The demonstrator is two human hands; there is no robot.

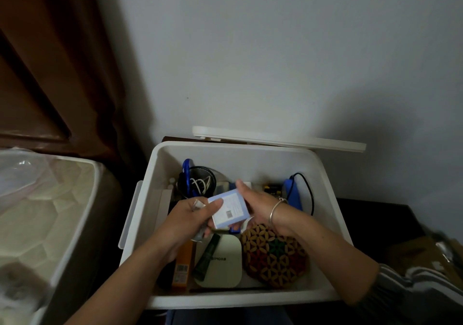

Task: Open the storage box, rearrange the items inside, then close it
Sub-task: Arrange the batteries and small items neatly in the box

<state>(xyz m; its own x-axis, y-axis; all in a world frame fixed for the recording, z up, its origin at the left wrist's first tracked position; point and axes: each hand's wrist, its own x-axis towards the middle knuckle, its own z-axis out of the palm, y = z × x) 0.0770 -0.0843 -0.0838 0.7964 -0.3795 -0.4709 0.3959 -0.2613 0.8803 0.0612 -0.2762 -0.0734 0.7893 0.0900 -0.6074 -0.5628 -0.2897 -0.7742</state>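
Note:
The white storage box [333, 199] stands open below me, its lid [275, 138] leaning against the wall behind it. Both hands hold a small pale blue and white carton [229, 210] above the middle of the box. My left hand [193, 218] grips the carton's left side with its thumb on top and also has a small crumpled wrapper between its fingers. From the right, my right hand [255, 204], with a silver bangle on the wrist, holds the carton's far edge.
Inside the box lie a black mesh cup [200, 182] with blue scissors and cables, a patterned round trivet [275, 257], a cream flat device [223, 262], a dark tube [208, 257], an orange carton [183, 267] and a blue item with a black cable [292, 192]. A mattress [45, 212] lies left.

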